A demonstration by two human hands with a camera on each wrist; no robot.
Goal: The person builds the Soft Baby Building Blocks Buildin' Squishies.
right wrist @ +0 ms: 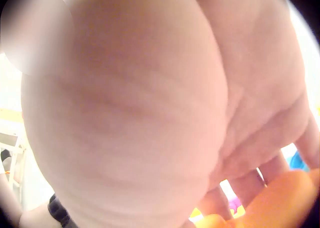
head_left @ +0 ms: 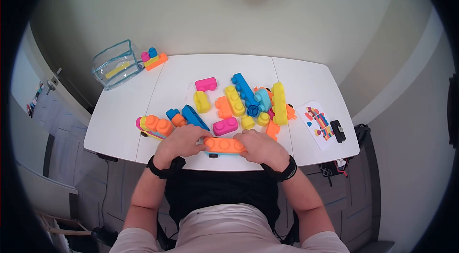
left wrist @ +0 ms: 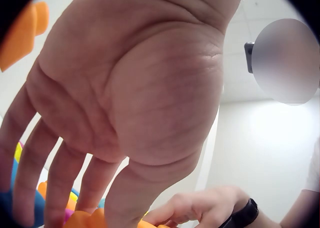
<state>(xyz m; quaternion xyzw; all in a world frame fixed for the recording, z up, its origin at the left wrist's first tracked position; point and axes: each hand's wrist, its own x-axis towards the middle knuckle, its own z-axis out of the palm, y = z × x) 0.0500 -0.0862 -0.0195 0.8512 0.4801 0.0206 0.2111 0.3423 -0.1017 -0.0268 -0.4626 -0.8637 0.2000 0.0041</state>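
Near the table's front edge, a long orange toy building block [head_left: 224, 145] with round studs sits on a light-blue base with a black wheel [head_left: 213, 156]. My left hand [head_left: 183, 142] pinches its left end between thumb and fingers. At the opposite end my right hand [head_left: 264, 148] grips the block, with its fingertips partly hidden in the head view. Seen from the left wrist, the thumb [left wrist: 131, 195] comes down at the orange block [left wrist: 86, 220]. Just beyond the hands lies a magenta block [head_left: 225, 126], and a blue block [head_left: 195, 118] is close to the left hand.
Several loose yellow, blue and orange blocks spread behind the hands, including a long yellow one [head_left: 279, 104]. A wheeled block assembly [head_left: 155, 126] stands at left. A clear case [head_left: 114, 66] is at the back left; a picture sheet [head_left: 315, 124] and black object [head_left: 338, 131] lie right.
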